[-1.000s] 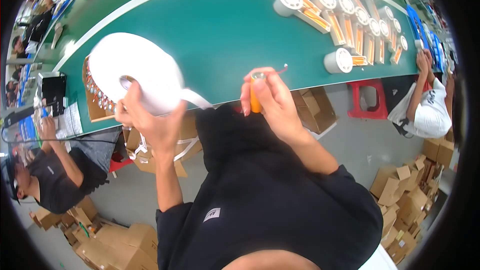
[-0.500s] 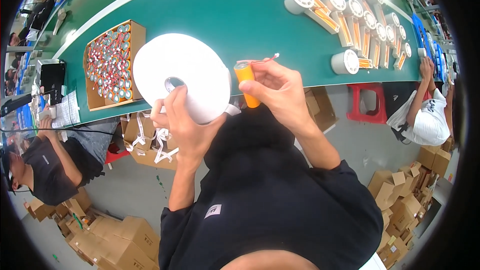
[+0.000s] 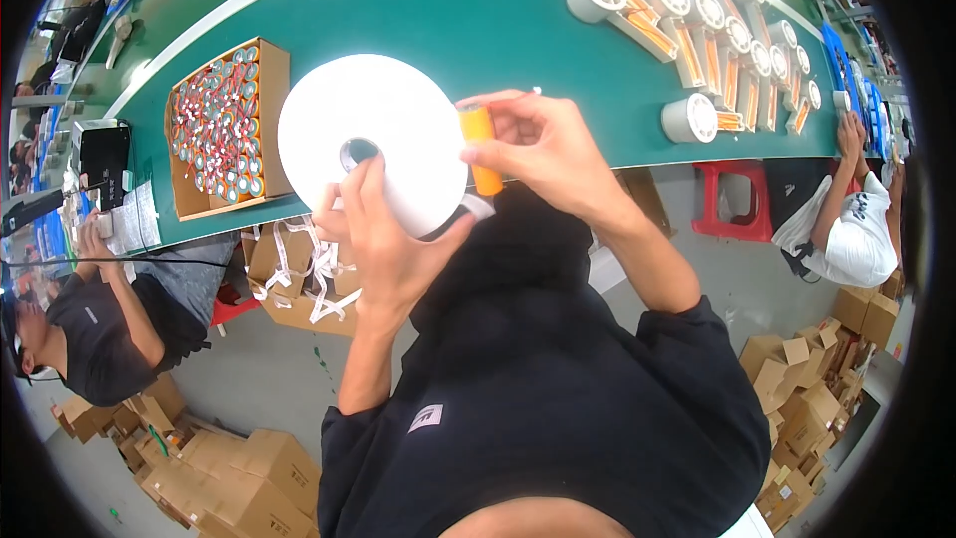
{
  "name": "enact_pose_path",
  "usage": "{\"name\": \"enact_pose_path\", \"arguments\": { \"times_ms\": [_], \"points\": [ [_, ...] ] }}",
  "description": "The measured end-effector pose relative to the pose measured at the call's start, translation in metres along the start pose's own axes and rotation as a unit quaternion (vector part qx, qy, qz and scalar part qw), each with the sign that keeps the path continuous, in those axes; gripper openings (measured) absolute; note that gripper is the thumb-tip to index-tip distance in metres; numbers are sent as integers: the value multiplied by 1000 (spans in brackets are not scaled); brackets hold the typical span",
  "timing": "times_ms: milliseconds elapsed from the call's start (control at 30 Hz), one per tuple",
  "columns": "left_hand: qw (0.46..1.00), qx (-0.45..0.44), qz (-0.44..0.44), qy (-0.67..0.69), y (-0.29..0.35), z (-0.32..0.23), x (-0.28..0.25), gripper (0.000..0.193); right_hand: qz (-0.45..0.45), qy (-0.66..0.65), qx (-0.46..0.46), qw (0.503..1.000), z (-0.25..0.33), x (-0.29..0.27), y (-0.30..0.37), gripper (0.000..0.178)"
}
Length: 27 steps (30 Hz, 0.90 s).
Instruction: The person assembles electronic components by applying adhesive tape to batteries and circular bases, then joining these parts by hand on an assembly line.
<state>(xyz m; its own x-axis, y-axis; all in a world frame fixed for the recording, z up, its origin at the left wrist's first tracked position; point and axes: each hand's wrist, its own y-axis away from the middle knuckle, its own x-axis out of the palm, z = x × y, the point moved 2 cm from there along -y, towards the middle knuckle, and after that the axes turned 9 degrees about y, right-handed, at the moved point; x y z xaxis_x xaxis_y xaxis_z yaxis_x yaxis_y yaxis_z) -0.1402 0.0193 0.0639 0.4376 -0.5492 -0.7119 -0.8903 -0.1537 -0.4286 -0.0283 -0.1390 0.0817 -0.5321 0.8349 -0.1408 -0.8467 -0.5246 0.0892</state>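
My left hand (image 3: 373, 239) grips a large white roll of tape (image 3: 398, 110), fingers in its core hole and thumb at its lower edge. A loose strip (image 3: 478, 205) of the tape sticks out at the roll's lower right. Between the thumb and fingers of my right hand (image 3: 533, 144) is an orange cylindrical battery (image 3: 482, 151), held roughly upright. It is close beside the roll's right edge; whether they touch, I cannot tell. Its wire lead is mostly hidden behind my fingers, with a small white connector showing above them.
A cardboard box (image 3: 282, 105) of wired batteries stands left on the green table (image 3: 468, 30). Several white round-headed housings (image 3: 687, 121) with orange inside lie at right. Below the table edge is a carton (image 3: 289, 314) with tape scraps. Co-workers sit on both sides, a red stool (image 3: 732, 201) at right.
The white roll has shifted slightly right and up. The battery has moved slightly left and up, closer to the roll's edge, and its lead is now mostly behind my fingers.
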Motion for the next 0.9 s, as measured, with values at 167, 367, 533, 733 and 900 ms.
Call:
{"name": "enact_pose_path", "arguments": {
  "times_ms": [167,367,533,733,900],
  "points": [
    [999,-41,-1,8,-8,-10,1,101,-26,17,-18,999,11,-6,-15,35],
    [994,-80,-73,-22,-12,-12,24,94,-93,-14,-84,992,19,-2,-24,33],
    [986,-101,-122,40,-27,-21,31,90,-145,-12,-126,981,37,1,-26,33],
    [981,-106,-160,32,-34,-26,39,87,-223,-45,-156,961,42,0,-32,36],
    [965,-108,-194,139,-33,-32,46,85,-328,-174,-189,909,49,18,-26,41]
  ]
}}
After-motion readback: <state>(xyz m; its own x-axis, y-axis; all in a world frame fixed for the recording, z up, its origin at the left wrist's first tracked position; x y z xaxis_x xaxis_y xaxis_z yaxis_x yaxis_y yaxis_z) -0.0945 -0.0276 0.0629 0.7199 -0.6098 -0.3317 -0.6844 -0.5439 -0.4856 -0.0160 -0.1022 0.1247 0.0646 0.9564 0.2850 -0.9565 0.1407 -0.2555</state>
